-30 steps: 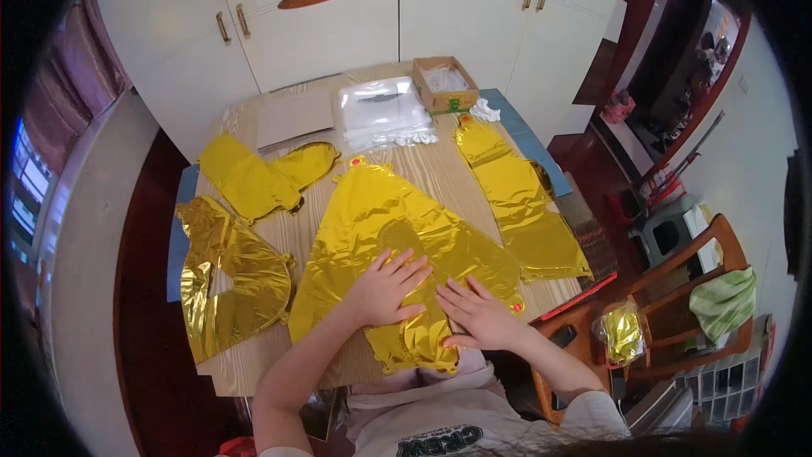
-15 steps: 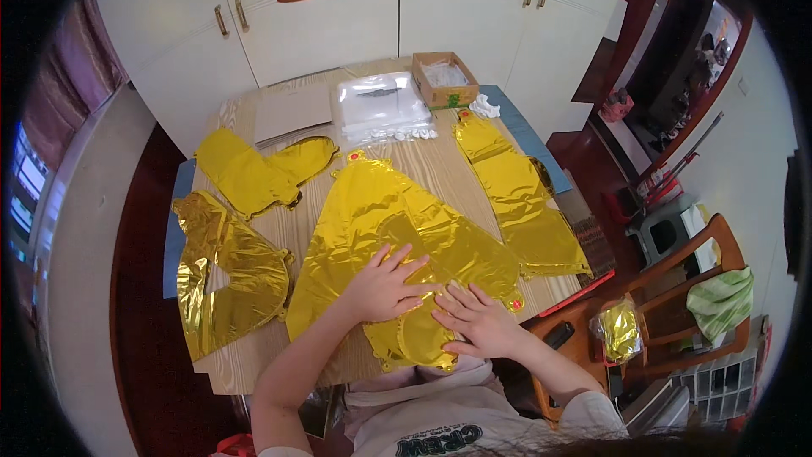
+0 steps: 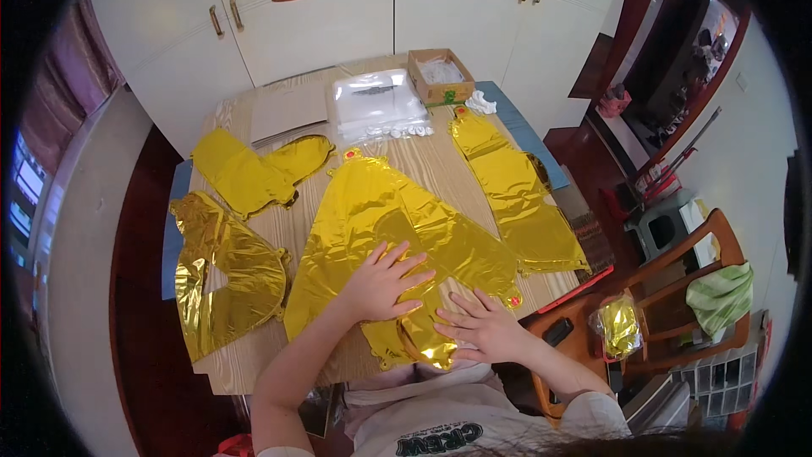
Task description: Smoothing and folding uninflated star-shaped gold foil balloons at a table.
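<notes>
A large gold foil balloon (image 3: 355,228), flat and uninflated, lies across the middle of the table, with red spots at its top tip and right tip. My left hand (image 3: 385,283) rests on it, palm down with fingers spread. Just right of its near end is my right hand (image 3: 486,330), fingers apart, its fingertips at the foil's edge. Close to my body, the near part of the foil (image 3: 419,334) curls up a little between my hands. Neither hand grips anything.
More flat gold foil pieces lie at far left (image 3: 254,173), near left (image 3: 228,275) and right (image 3: 516,195). Clear plastic bags (image 3: 381,106), a cardboard sheet (image 3: 288,110) and a small box (image 3: 441,80) stand at the back. A wooden chair (image 3: 668,313) holds a packet of gold foil (image 3: 622,326).
My right hand has slid slightly right, off the near part of the foil, which now curls up more. My left hand stays in place on the foil.
</notes>
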Demonstrator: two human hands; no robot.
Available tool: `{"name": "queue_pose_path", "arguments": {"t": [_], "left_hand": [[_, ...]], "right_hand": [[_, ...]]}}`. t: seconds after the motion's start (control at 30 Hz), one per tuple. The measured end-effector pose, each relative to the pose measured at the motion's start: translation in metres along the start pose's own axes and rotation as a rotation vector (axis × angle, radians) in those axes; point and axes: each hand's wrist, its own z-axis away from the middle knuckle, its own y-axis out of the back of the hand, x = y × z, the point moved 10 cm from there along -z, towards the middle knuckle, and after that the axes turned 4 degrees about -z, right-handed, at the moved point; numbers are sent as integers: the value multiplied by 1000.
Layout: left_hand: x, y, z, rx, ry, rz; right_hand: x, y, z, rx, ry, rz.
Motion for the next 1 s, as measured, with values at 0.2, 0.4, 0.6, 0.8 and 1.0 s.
{"name": "queue_pose_path", "arguments": {"t": [0.2, 0.4, 0.6, 0.8, 1.0], "left_hand": [[1, 1, -1, -12, 5, -1], [1, 2, -1, -11, 4, 0], [2, 1, -1, -1, 1, -12], [1, 1, 0, -3, -1, -16], [2, 0, 0, -5, 1, -22]], "right_hand": [[-9, 1, 12, 180, 90, -10], [-24, 4, 27, 412, 161, 22], [-25, 2, 32, 459, 186, 14], [-15, 23, 15, 373, 155, -250], [12, 22, -24, 318, -47, -69]]}}
